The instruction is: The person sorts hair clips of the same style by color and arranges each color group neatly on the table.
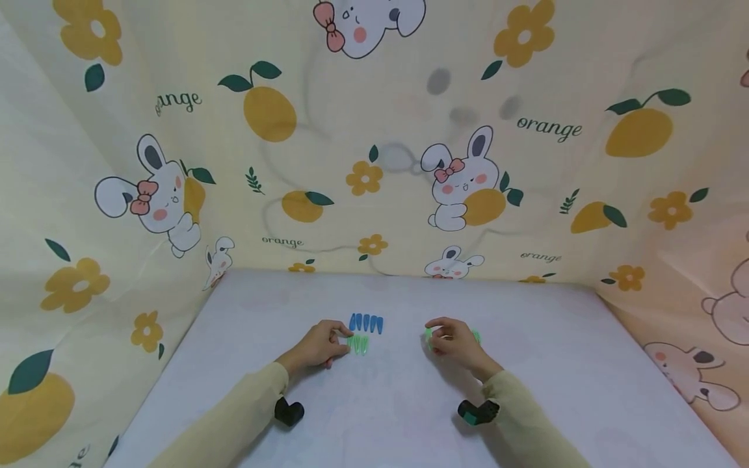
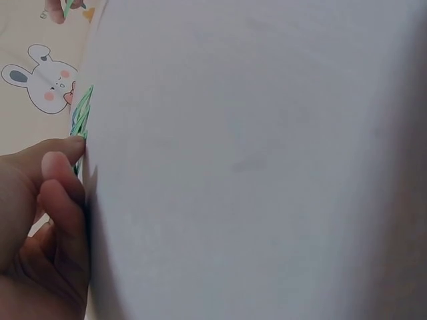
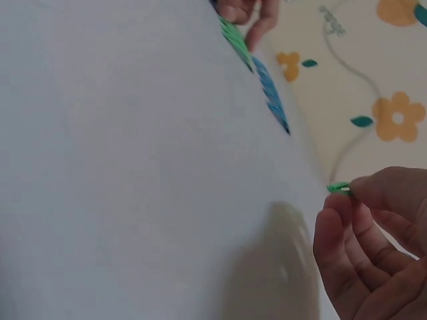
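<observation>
Several blue snap hair clips [image 1: 366,323] lie side by side on the white table. Just nearer, green hair clips [image 1: 361,345] form a second row. At that row's left end my left hand [image 1: 318,344] holds the outermost green clip by its two ends, between thumb and index finger. My right hand [image 1: 459,342] is held above the table to the right of the rows. A single green hair clip [image 3: 339,187] is pinched in its fingertips. More green [image 1: 476,336] shows beyond the right hand's knuckles, mostly hidden by the hand.
The white tabletop [image 1: 374,416] runs back to a cream cloth backdrop [image 1: 351,130] printed with rabbits, oranges and flowers. Cloth also hangs along both sides. A black wrist camera [image 1: 289,412] sits on the left wrist, and another camera [image 1: 478,413] on the right.
</observation>
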### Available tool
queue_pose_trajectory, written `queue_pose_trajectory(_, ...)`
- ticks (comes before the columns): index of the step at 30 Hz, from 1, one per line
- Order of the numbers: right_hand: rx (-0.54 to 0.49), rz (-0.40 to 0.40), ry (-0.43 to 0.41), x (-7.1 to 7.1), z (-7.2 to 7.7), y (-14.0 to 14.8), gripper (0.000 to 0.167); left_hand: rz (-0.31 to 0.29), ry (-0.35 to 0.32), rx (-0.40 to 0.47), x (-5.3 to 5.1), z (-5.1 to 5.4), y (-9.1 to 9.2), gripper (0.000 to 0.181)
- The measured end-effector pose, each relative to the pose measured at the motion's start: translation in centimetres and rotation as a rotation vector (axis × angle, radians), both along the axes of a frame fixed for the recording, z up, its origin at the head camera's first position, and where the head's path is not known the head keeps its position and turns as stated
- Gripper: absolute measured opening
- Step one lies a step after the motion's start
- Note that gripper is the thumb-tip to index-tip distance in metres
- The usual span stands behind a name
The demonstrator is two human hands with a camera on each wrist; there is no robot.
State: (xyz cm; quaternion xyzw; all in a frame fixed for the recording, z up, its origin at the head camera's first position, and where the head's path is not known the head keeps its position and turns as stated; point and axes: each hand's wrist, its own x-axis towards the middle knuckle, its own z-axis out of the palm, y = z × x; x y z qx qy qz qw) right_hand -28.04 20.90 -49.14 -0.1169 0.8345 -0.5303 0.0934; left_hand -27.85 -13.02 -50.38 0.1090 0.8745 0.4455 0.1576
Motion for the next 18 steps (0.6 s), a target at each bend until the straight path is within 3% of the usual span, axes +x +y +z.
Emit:
queue_pose_trajectory(8,-0.054,0.085,-0.067,0.5,-0.8,-2.9,0.039,0.009,-0.011,-0.001,-0.1,-0.2,-0.1,0.032)
queue_pose_trajectory(18,-0.079,0.139,-0.074,0.6,-0.5,-7.4,0.037,0.006,-0.007,0.008,-0.2,-0.1,0.0,0.030)
